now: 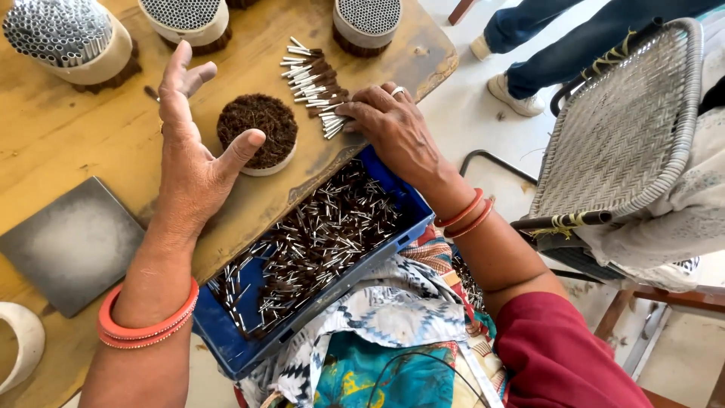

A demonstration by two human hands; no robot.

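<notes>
We observed left hand (189,162) open, raised beside round bristle-filled holder (257,133) at frame centre. Right hand (393,125) pressed flat on row of metal-tipped sticks (313,83), upper-centre counter (53,136); nothing grasped.

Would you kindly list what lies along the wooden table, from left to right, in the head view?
Grey slab → left hand → round brown bundle → row of metal-tipped sticks → right hand, resting on the sticks' near end.
</notes>
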